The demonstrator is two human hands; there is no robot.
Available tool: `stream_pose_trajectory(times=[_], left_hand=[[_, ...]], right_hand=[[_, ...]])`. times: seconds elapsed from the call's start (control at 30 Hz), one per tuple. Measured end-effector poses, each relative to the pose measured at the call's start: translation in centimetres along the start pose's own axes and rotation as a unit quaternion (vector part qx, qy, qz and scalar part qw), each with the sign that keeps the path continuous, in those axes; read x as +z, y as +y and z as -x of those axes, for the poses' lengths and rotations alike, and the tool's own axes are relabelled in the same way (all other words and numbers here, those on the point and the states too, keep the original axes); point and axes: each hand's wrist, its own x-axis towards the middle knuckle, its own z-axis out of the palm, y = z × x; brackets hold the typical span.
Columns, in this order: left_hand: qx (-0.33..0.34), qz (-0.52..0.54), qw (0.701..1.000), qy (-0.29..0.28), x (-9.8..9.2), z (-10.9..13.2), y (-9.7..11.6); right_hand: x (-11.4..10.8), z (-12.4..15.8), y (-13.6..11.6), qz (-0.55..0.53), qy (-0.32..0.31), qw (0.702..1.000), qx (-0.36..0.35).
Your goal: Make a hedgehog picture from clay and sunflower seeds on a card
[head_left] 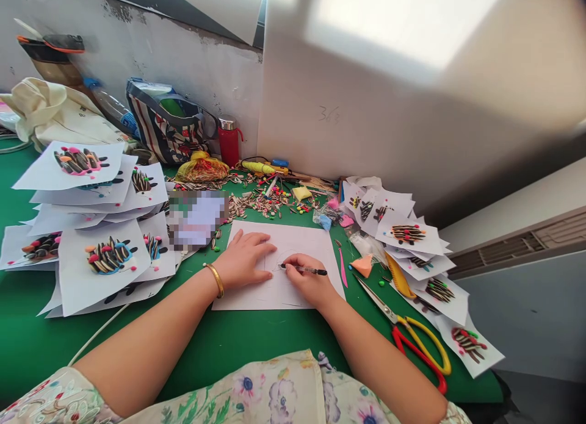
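A white sheet of paper (247,297) lies on the green table in front of me, with faint thin lines drawn on it. My left hand (242,259) rests flat on its left part, fingers spread, a gold bangle at the wrist. Over the right part, my right hand (309,280) holds a black pen (315,270) in a pinch, its tip side pointing left at the lines. To the right of the sheet are a pink tool (343,268), a lump of orange clay (363,265) and scissors (403,332) with red and yellow handles.
Stacked cards with seed-and-clay figures stand at the left (105,268) and right (412,235). Behind the sheet are scattered seeds (256,201), yellow clay (301,193), a red bottle (229,144) and a striped bag (160,128). A white cable (103,327) runs along the left.
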Motion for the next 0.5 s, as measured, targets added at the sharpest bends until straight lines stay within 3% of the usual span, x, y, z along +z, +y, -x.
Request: stream_pose_trajectory(times=[0.3, 0.5], left_hand=[[-0.005, -0.001, 1.0, -0.006, -0.16, -0.03, 0.18], [-0.004, 0.001, 1.0, -0.001, 0.0, -0.01, 0.08]], right_hand=[[-0.55, -0.09, 0.24, -0.05, 0.036, 0.998, -0.006], [-0.56, 0.04, -0.13, -0.051, 0.017, 0.999, -0.008]])
